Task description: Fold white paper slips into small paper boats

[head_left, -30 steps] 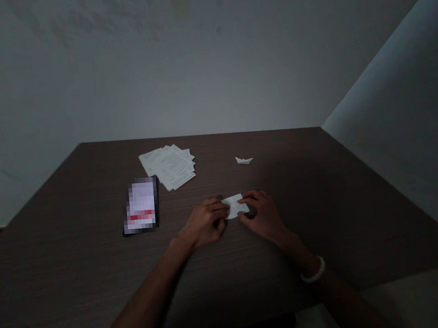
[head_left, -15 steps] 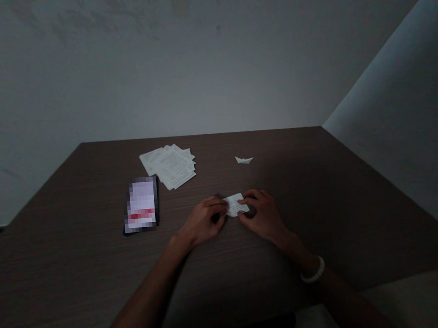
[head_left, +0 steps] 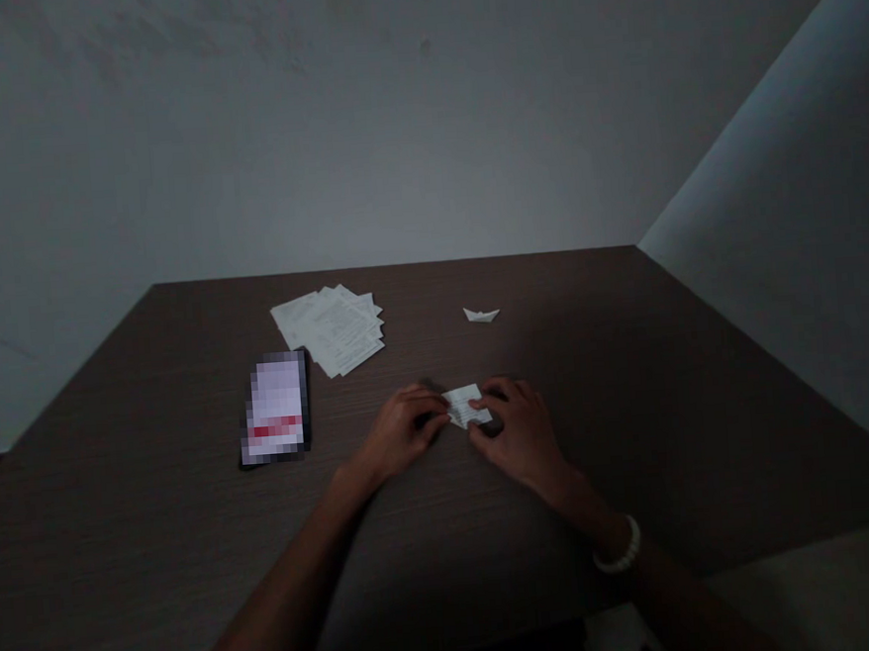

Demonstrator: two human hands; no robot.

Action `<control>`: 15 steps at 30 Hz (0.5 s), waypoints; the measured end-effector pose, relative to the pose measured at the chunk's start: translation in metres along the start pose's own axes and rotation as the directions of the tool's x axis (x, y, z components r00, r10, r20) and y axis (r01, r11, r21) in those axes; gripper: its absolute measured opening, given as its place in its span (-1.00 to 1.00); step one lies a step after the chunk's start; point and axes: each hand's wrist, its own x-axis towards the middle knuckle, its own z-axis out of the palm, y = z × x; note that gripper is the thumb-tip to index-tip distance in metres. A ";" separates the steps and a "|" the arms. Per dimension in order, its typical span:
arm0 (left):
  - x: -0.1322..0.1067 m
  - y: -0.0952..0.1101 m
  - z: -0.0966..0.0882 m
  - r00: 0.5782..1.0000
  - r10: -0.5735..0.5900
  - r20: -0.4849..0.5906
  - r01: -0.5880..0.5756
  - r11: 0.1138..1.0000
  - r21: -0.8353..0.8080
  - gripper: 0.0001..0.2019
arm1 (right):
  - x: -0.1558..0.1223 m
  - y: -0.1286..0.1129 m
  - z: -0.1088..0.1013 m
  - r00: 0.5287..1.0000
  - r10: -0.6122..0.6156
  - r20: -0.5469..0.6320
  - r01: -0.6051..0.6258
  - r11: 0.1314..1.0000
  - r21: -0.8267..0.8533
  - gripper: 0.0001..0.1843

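A small folded sheet of printed paper (head_left: 464, 404) lies between my hands near the middle of the table. My left hand (head_left: 406, 429) pinches its left edge between thumb and fingers. On the other side, my right hand (head_left: 520, 427) grips the right part, with the thumb and fingertips over the paper. A pale beaded bracelet (head_left: 620, 551) circles my right wrist. Behind the hands sits a small folded paper boat (head_left: 482, 315).
Several loose printed sheets (head_left: 331, 328) lie fanned in a pile at the back left. A phone (head_left: 274, 406) with a blurred screen rests in front of them. The brown table (head_left: 197, 540) meets a grey wall (head_left: 392, 150) at its far edge.
The left thumb and fingers have closed nearer together at the paper's left edge, and its lower left corner looks more sharply folded. The view has shifted slightly.
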 end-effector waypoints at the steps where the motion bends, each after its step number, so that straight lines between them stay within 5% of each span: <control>1: 0.002 0.001 0.000 1.000 -0.015 -0.002 0.015 1.000 -0.008 -0.89 | -0.001 -0.001 -0.001 1.000 0.002 0.001 -0.002 1.000 -0.005 -0.79; 15: 0.018 0.009 0.013 0.977 -0.196 -0.081 0.204 0.973 0.106 -0.92 | -0.002 -0.005 -0.004 0.999 0.024 0.022 -0.024 1.000 -0.004 -0.78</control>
